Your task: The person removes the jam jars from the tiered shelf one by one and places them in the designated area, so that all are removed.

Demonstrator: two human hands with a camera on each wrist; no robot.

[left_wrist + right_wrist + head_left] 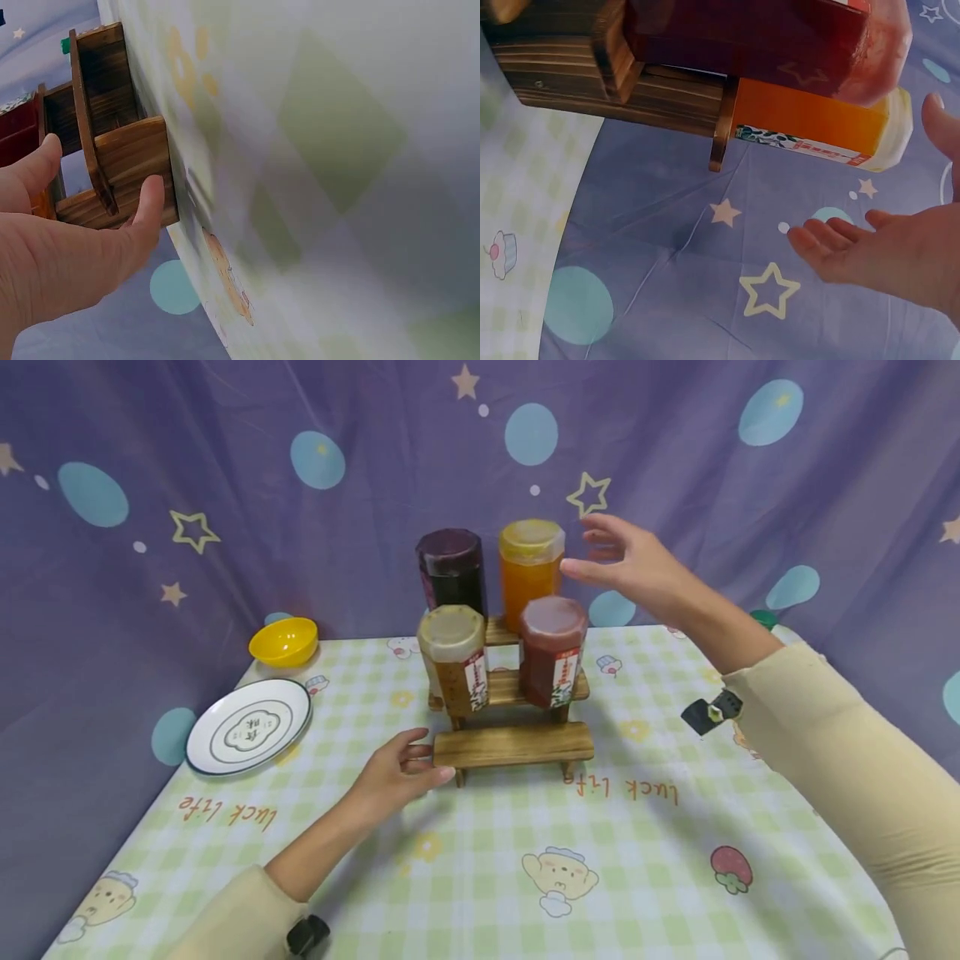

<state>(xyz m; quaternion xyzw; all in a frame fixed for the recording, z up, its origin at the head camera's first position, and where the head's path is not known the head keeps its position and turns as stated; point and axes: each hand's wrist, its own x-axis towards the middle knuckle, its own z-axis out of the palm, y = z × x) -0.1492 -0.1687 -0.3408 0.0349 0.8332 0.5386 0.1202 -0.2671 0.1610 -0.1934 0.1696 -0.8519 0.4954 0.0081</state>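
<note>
A stepped wooden rack [513, 745] carries jars on its upper two tiers. The top tier holds a dark purple jar [452, 572] and an orange jar [531, 577]. Below them stand a tan jar [453, 660] and a red jar [553, 652]. My left hand [401, 774] is at the left end of the rack's lowest tier, its fingers loosely bent; whether they touch the wood, I cannot tell. Beside the orange jar's lid, my right hand [630, 560] is spread with nothing in it. The right wrist view shows a gap between this hand and the orange jar [810, 124].
On the left of the checked tablecloth [495, 835] lies a white plate [210, 727] with a dark rim. Behind it sits a yellow bowl [285, 642]. A purple curtain [375, 460] hangs along the back. A small green object [765, 618] shows partly behind the right forearm.
</note>
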